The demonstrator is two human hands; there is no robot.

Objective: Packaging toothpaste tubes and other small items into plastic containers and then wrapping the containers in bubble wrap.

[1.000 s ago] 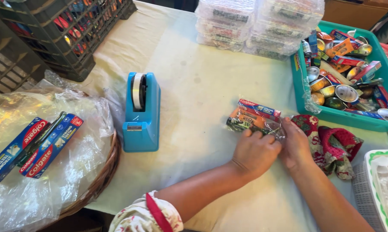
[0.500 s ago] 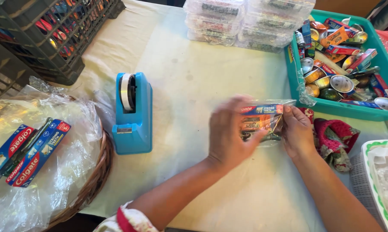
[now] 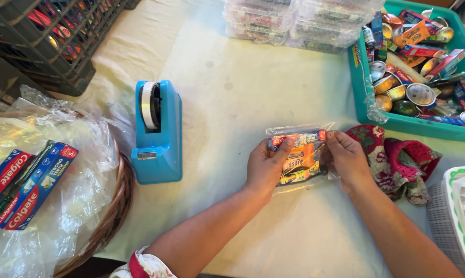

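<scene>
A small clear plastic bag [image 3: 300, 154] filled with a toothpaste box and colourful sachets is held just above the cream tablecloth. My left hand [image 3: 266, 167] grips its left side, thumb on the top edge. My right hand [image 3: 347, 157] pinches its right upper corner. The bag's top edge is folded flat between both hands. A blue tape dispenser [image 3: 158, 131] with a roll of clear tape stands to the left of my left hand.
A teal bin [image 3: 412, 126] of tins and toothpaste boxes sits at the right. Stacked filled clear packs [image 3: 299, 23] lie at the back. A red patterned cloth [image 3: 397, 162] is beside my right hand. A wicker basket [image 3: 114, 206] holds plastic and toothpaste boxes [image 3: 29, 188]. Black crates [image 3: 47, 46] stand far left.
Both hands have lifted the packet off the table and turned it flat toward me. My left hand moved from on top of it to its left side.
</scene>
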